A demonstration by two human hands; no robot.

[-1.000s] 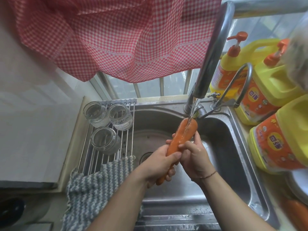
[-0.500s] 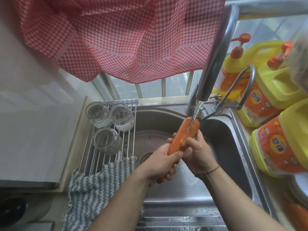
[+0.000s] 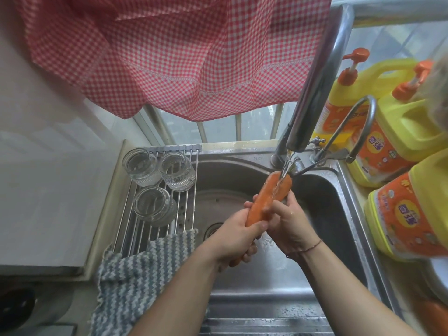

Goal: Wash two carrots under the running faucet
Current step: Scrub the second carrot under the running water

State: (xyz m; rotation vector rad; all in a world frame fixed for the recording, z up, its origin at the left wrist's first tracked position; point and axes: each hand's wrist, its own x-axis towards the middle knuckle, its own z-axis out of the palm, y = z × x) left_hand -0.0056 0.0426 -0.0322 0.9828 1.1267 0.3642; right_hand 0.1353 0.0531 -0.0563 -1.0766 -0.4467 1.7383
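Steel sink (image 3: 339, 229) under a gingham curtain (image 3: 169, 57): both hands wrap one carrot (image 3: 269, 197). Left hand (image 3: 237, 236) grips its tip at 7 o'clock, right hand (image 3: 288, 221) its middle; faucet (image 3: 315, 88) water strikes the top.

A home kitchen. A stainless steel sink (image 3: 339, 214) sits under a tall curved faucet (image 3: 315, 88) with water running, below a barred window hung with a red-checked curtain (image 3: 169, 57). Left of the basin, three glass jars (image 3: 155, 204) stand on a wire drying rack (image 3: 184, 214) beside a striped dishcloth (image 3: 135, 275). Right, yellow pump bottles of dish soap (image 3: 397, 141) crowd the bench.
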